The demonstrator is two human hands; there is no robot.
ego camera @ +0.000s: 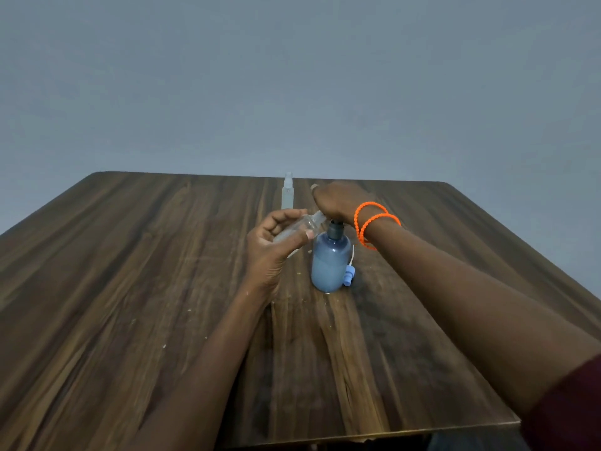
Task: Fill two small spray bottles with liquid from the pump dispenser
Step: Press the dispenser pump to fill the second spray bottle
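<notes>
The left hand's fingers (pixel 286 219) are curling round 1 clear spray bottle (pixel 300 227), tilting its open neck under the pump dispenser (pixel 331 262) spout. The right hand (pixel 336 201) is pressing the pump head, fingers bent over it. The bottle is looking light, thin-walled and slippery when wet; gripping mid-body suits it. Just right of the dispenser a blue spray cap (pixel 349 276) is lying; behind it, a 2nd capped bottle (pixel 287 192) is standing on the bench (pixel 130 288).

Tilted clear bottle (pixel 300 230) at blue dispenser's (pixel 330 262) spout.

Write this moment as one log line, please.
left hand holds open spray bottle | right hand presses pump dispenser | capped bottle behind
</notes>
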